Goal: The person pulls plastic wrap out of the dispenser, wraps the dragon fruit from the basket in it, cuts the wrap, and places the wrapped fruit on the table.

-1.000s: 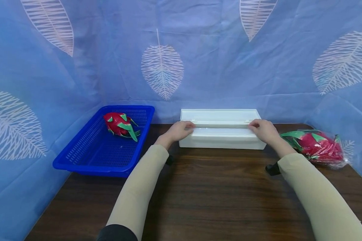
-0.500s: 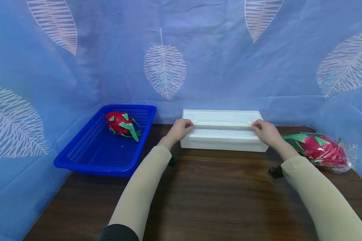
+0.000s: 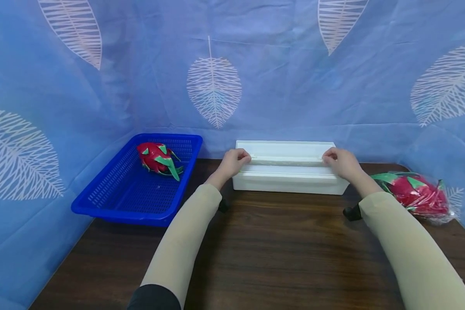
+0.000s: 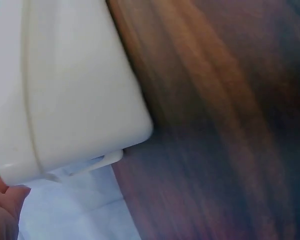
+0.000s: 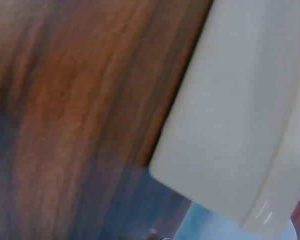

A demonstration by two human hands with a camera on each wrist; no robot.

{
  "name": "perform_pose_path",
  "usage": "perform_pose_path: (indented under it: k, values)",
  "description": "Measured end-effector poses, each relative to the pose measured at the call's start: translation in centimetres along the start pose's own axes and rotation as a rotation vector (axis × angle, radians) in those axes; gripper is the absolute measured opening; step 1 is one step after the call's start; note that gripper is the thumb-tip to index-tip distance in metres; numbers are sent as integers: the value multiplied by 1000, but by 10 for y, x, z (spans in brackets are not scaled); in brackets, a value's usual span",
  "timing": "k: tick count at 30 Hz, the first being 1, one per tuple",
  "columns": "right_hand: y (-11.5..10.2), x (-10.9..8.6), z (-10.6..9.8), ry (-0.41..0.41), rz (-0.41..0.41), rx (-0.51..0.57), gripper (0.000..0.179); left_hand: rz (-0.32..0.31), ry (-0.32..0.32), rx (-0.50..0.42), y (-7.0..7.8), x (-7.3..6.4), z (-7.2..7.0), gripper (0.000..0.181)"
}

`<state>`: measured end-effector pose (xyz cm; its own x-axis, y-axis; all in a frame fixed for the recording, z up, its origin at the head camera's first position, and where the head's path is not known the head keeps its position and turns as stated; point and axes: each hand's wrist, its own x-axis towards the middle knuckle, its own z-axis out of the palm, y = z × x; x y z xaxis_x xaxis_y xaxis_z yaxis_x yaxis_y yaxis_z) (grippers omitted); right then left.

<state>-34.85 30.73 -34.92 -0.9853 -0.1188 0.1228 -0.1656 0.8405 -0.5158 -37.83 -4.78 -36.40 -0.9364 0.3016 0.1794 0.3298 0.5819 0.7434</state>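
Two hands, left hand (image 3: pixel 230 163) and right hand (image 3: pixel 345 164), sit slightly higher over long white box (image 3: pixel 290 184) than moment ago; each seems to pinch pale strip (image 3: pixel 288 159) end, thumb and fingertip together; handling looks mid-step; box far, right of centre, on dark wood-grained table (image 3: pixel 279 249); smooth walls, rounded corners; left, blue perforated basket (image 3: pixel 120 218) holding leafy red fruit (image 3: pixel 155 156); right, bagged red fruit (image 3: pixel 422 198), film crinkled, shiny.
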Motion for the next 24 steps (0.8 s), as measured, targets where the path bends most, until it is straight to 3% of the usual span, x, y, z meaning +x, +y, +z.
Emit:
perform_pose_path:
  k: [6,24]
  values:
    - [-6,-1,-5,47,-9,6,28,10,-11,-42,6,6,-6,18]
    - [-24,6,-28,131,-15,68,33,30,66,-107,30,18,-30,21]
